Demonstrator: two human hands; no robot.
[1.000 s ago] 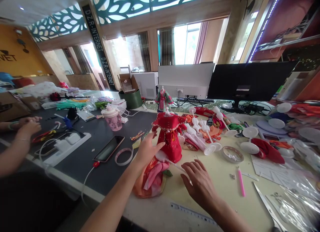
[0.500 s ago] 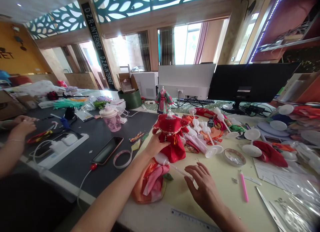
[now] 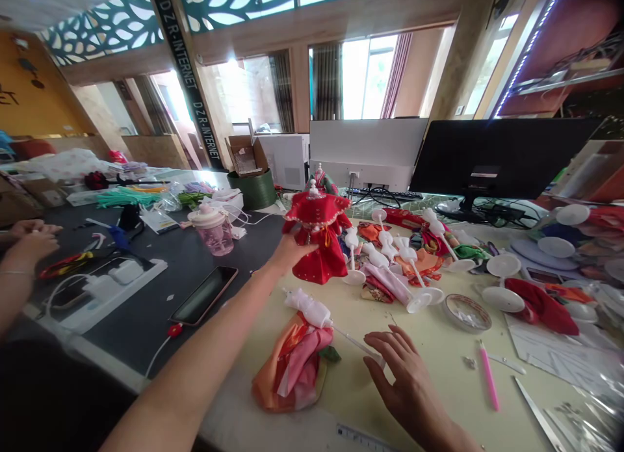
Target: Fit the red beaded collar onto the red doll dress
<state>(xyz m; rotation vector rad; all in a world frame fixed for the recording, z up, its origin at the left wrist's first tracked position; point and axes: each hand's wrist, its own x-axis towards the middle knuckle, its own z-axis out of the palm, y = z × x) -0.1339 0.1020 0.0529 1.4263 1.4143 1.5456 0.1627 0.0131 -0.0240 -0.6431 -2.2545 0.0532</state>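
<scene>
My left hand (image 3: 292, 249) is closed around a small dress-form mannequin in a red dress (image 3: 322, 253) with a beaded cape, raised above the table. A bare white mini mannequin (image 3: 308, 307) lies on its side on the cream mat, its thin pole pointing at my right hand (image 3: 397, 367). That hand rests with fingers apart around the pole's white base, which is partly hidden; a firm grip does not show. Beside the lying mannequin is a heap of orange and pink satin cloth (image 3: 292, 367). Behind the red dress stands a green-robed mannequin (image 3: 327, 183), mostly covered.
More white mannequins (image 3: 387, 247) and cloth pieces lie to the right. Around them are a tape roll (image 3: 467, 312), a pink pen (image 3: 489, 377), scissors (image 3: 536, 413) and a ruler (image 3: 361, 437). At left are a phone (image 3: 205, 296), a cup (image 3: 213, 229) and another person's hands (image 3: 36, 240).
My left hand has lifted the red-dressed mannequin up and slightly left, uncovering the lying white mannequin's upper body. My right hand stays at the pole's base. The view has shifted a little.
</scene>
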